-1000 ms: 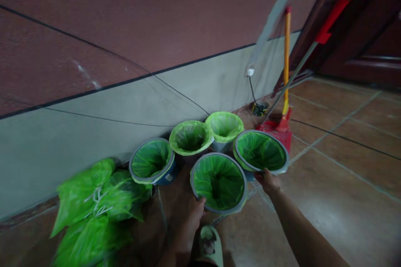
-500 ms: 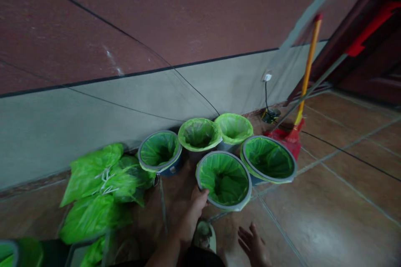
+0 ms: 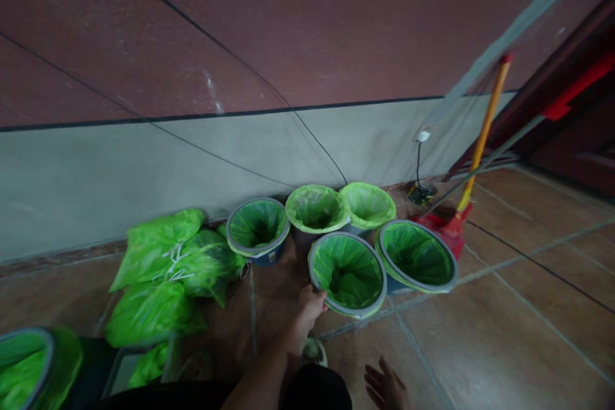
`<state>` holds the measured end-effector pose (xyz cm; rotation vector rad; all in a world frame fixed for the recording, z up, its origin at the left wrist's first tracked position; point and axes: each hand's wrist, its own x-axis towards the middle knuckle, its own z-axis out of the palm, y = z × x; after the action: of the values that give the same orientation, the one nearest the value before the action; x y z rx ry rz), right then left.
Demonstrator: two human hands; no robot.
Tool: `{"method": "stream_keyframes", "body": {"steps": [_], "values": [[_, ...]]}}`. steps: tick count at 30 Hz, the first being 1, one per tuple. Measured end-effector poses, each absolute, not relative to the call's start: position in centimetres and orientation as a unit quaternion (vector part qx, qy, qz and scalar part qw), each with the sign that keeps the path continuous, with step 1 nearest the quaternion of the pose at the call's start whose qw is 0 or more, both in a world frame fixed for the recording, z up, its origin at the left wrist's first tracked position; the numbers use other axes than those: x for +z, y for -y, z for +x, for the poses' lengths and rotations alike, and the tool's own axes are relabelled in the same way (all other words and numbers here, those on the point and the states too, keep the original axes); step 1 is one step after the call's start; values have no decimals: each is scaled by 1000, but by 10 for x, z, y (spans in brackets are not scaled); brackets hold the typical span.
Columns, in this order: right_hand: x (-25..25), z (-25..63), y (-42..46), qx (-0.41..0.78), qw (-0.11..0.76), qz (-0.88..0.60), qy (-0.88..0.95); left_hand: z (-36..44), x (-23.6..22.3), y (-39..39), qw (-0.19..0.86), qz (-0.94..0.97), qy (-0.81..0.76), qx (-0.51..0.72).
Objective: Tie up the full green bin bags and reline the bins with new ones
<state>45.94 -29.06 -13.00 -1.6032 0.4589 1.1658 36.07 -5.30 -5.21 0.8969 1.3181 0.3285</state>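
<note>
Left hand (image 3: 312, 305): fingers partly hidden at the rim of the held bin (image 3: 348, 278); that bin's base out of sight. Right hand (image 3: 387, 387): cropped by bottom edge, fingers blurred. Shoe (image 3: 315, 351): largely hidden behind knee (image 3: 317, 389). Corner bin (image 3: 50, 359): cut by left and bottom edges. Bags (image 3: 148, 314): contents indistinct. Label (image 3: 272, 257) on blue bin (image 3: 259, 255): too small to read. Rear bin (image 3: 369, 205): lower wall mostly hidden by neighbours. Dustpan handle (image 3: 579, 88): blurred, cropped at right edge. Door (image 3: 583, 150): likewise cropped.
</note>
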Motion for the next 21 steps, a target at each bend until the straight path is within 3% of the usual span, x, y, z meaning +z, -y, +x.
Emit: {"method": "stream_keyframes", "body": {"steps": [10, 16, 21], "values": [[-124, 430, 294, 525, 492, -673, -174, 345, -37, 59, 712, 394, -570, 113], [-127, 420, 308, 516, 492, -677, -184, 293, 6, 30, 691, 411, -589, 78], [-86, 430, 244, 545, 530, -628, -164, 214, 57, -25, 630, 441, -626, 128]]}}
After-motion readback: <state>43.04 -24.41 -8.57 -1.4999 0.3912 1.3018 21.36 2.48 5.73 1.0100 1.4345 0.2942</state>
